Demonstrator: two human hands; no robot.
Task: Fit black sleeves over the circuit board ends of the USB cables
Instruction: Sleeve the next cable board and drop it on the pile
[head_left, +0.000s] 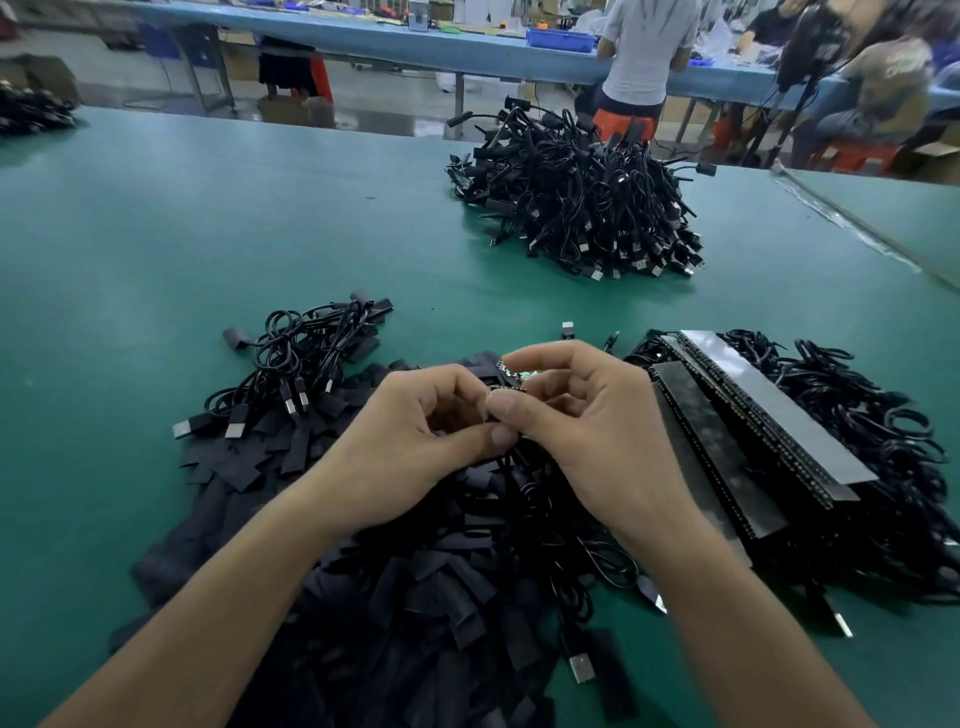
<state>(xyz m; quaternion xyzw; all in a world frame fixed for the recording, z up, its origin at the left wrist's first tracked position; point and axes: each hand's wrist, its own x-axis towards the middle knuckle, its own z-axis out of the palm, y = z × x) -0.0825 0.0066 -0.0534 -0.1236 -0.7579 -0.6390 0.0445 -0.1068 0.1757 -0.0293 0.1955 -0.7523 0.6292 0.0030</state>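
2 hands are held together over a heap of black sleeves on the green desk.

The left hand and right hand are raised fingertip to fingertip with fingers curled and thumbs touching underneath. A small circuit board is pinched by the right hand, and a sleeve is pinched by the left hand at the board's near end. Most of that sleeve is hidden by fingers, and the board's cable cannot be traced. Loose cables are seen left of the hands. Taped rows of cables lie just right of them, and a large cable pile is well behind.
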